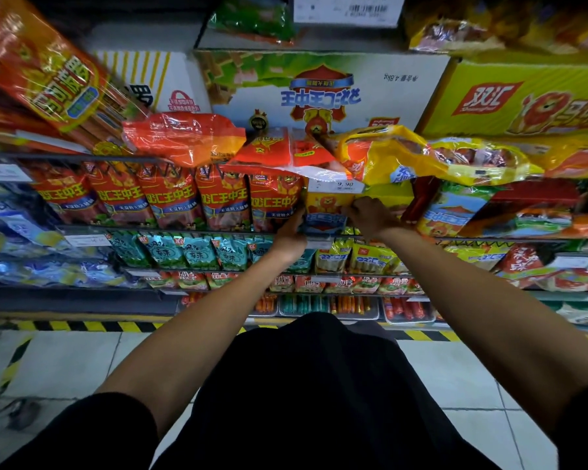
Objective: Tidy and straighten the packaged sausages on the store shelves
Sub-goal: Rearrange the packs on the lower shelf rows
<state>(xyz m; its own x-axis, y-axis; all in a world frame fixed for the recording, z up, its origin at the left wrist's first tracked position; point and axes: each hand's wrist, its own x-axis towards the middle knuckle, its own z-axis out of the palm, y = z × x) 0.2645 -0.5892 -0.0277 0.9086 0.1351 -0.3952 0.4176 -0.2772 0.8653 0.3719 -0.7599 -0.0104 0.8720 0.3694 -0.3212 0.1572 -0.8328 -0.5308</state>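
A yellow sausage pack with a lion picture stands on the middle shelf, just right of a row of red sausage packs. My left hand grips the yellow pack's left lower edge. My right hand pinches its right side. Both arms reach up from below. Loose yellow bags and orange bags lie tilted on the shelf above. A price tag reading 9.90 hangs just over the yellow pack.
Large cartons sit on the top shelf. Teal and yellow packs fill the lower shelf, with trays of loose sausages at the bottom. More tilted packs crowd the right. A hazard-striped edge borders the tiled floor.
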